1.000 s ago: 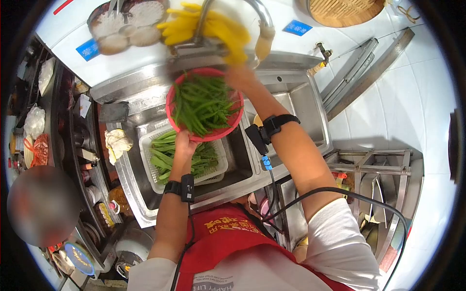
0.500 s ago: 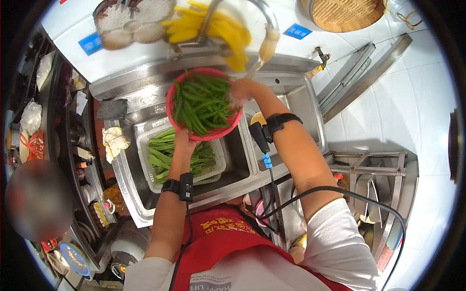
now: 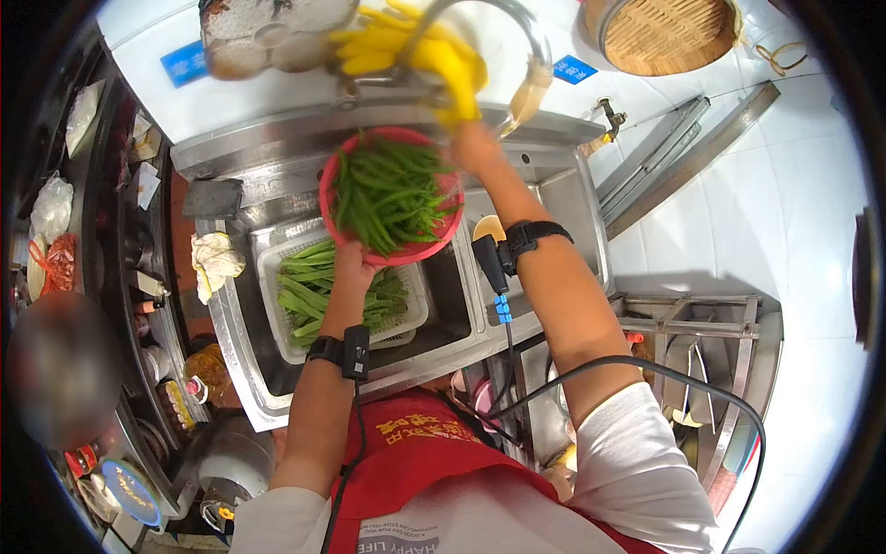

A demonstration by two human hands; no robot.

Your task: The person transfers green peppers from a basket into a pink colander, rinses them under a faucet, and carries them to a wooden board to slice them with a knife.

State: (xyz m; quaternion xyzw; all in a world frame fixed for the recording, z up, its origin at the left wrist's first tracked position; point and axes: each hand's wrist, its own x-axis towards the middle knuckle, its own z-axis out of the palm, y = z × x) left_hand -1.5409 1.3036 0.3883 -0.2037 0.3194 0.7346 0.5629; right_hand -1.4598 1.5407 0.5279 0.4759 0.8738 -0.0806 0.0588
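A red plastic basin (image 3: 431, 251) heaped with long green peppers (image 3: 388, 194) is held tilted over the left sink bowl. My left hand (image 3: 353, 270) grips its near rim, fingers partly hidden under it. Beyond the basin's right side, my right hand (image 3: 476, 150) is raised off the rim, smeared by motion, close to the yellow rubber gloves (image 3: 457, 78) and the curved faucet (image 3: 540, 55). Below the basin, a white plastic basket (image 3: 269, 286) with cut green stalks (image 3: 309, 291) sits in the sink.
The right sink bowl (image 3: 554, 194) contains a yellowish round thing (image 3: 489, 226). A bamboo steamer (image 3: 669, 37) stands on the back right ledge. A cloth (image 3: 217, 265) hangs on the sink's left edge, beside crowded shelves. A black cable (image 3: 664, 369) crosses my right arm.
My right hand has moved away from the basin's right rim, up towards the yellow gloves and faucet. My left hand still holds the basin in nearly the same place.
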